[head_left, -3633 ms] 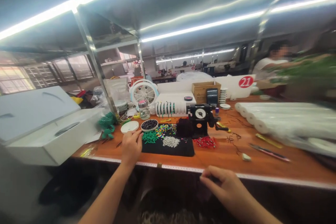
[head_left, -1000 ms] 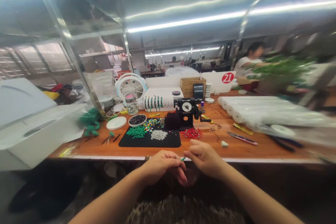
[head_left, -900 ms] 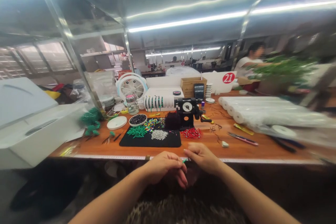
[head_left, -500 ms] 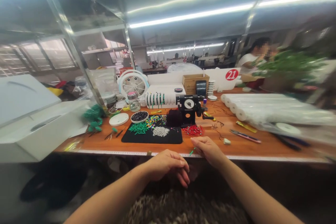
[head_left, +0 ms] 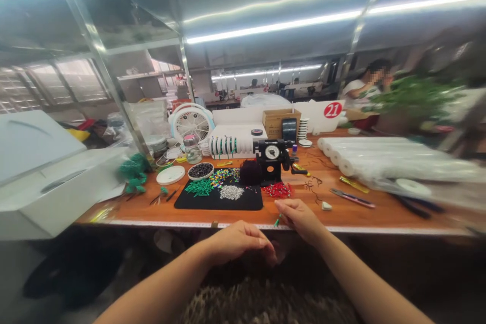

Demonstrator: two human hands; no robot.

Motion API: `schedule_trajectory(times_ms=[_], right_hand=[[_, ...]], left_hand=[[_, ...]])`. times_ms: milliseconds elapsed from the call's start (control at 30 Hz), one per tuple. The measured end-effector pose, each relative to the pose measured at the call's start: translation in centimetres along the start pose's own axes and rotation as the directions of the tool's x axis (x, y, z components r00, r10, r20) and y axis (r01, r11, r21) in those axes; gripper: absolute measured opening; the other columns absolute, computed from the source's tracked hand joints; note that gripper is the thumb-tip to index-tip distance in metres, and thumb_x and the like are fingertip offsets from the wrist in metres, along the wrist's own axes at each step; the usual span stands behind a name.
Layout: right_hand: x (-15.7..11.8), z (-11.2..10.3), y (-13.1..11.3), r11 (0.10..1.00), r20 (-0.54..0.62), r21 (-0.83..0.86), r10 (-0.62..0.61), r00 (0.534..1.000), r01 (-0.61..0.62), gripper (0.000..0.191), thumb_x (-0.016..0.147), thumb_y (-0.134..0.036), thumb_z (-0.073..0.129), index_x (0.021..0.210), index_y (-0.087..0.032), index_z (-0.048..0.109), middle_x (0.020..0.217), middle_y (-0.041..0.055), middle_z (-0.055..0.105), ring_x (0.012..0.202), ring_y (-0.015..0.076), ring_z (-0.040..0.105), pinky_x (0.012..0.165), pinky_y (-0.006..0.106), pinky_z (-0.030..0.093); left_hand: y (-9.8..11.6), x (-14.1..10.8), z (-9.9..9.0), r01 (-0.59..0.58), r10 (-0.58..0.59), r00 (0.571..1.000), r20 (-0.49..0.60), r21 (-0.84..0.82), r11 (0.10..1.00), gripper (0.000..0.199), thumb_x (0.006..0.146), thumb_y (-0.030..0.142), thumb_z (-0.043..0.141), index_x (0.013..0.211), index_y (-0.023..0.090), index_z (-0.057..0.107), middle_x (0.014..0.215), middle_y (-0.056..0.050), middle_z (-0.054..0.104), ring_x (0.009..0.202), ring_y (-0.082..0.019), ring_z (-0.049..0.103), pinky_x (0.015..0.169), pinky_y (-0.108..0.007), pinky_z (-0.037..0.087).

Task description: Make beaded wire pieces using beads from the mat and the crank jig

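We look down a long orange wooden bench (head_left: 379, 217) under a metal shelf, with a bulky white box (head_left: 56, 177) at its left end. A co-worker (head_left: 364, 88) stands beyond the far right corner, and smooth rolls of white plastic film (head_left: 379, 164) lie along the right side. Toward the far edge are a round white fan (head_left: 192, 124) and a cardboard box (head_left: 281, 121). Nearer the middle stands a black, hard-edged winder with a round dial (head_left: 272, 154), and a fuzzy dark yarn ball (head_left: 250, 172) sits beside it.

In front of them lies a soft black mat (head_left: 250, 205), holding heaps of glossy green sticks (head_left: 197, 188) and tiny silver beads (head_left: 231, 192). Red beads (head_left: 277, 190) sit at its right corner.

Our left hand (head_left: 237, 243) is off the bench, just below the near edge, with its fingers loosely curled; we cannot tell whether it holds anything. Our right hand (head_left: 299, 217) rests at the near edge, its fingers gently curved, not spread. A small green piece (head_left: 277, 220) sits just beside its fingertips, right by that edge; we cannot tell whether they pinch it.
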State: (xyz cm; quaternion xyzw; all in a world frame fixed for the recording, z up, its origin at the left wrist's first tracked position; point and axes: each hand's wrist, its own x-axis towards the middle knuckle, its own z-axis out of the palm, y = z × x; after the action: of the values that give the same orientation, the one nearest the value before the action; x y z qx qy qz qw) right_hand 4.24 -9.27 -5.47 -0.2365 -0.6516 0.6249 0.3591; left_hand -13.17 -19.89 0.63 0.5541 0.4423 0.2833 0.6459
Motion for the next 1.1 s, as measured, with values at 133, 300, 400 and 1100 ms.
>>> schedule_trajectory(times_ms=[133,300,400,1100], right_hand=[[0.0,0.2,-0.7,0.998,0.024,-0.066,-0.009,1.000,0.010,0.048,0.081,-0.051,0.052,0.050,-0.018,0.035,0.044,-0.0075,0.029,0.043,0.0061,0.022,0.043,0.025,0.014],[0.1,0.6,-1.1,0.993,0.044,-0.111,-0.030,0.999,0.035,0.049,0.076,-0.053,0.057,0.049,-0.018,0.035,0.048,-0.0073,0.027,0.046,0.0064,0.023,0.045,0.024,0.015],[0.4,0.6,-1.0,0.994,0.043,-0.097,-0.039,0.998,0.043,0.052,0.075,-0.056,0.056,0.049,-0.018,0.032,0.047,-0.0076,0.025,0.046,0.0061,0.021,0.045,0.024,0.014],[1.1,0.5,-0.5,0.995,0.096,-0.018,-0.098,0.991,0.100,0.054,0.074,-0.054,0.060,0.047,-0.018,0.030,0.047,-0.0082,0.023,0.046,0.0052,0.019,0.044,0.024,0.011]], left_hand=[[-0.3,1.0,0.0,0.070,-0.066,0.995,-0.075,0.052,0.996,0.025,0.072,0.029,0.063,0.091,0.013,0.066,0.084,-0.008,0.072,0.069,-0.015,0.062,0.053,-0.021,0.040],[-0.9,2.9,0.4,0.093,-0.068,0.962,-0.266,0.080,0.993,0.025,0.068,0.038,0.064,0.074,0.014,0.058,0.064,-0.005,0.070,0.040,-0.009,0.049,0.036,-0.019,0.030],[-1.1,3.5,0.4,0.100,-0.072,0.943,-0.325,0.070,0.992,0.025,0.064,0.037,0.066,0.066,0.015,0.053,0.059,-0.004,0.068,0.038,-0.010,0.049,0.034,-0.019,0.027],[-1.6,4.3,0.6,0.081,-0.073,0.924,-0.376,0.006,0.997,0.024,0.057,0.033,0.068,0.063,0.015,0.053,0.058,-0.008,0.068,0.041,-0.013,0.054,0.039,-0.020,0.036]])
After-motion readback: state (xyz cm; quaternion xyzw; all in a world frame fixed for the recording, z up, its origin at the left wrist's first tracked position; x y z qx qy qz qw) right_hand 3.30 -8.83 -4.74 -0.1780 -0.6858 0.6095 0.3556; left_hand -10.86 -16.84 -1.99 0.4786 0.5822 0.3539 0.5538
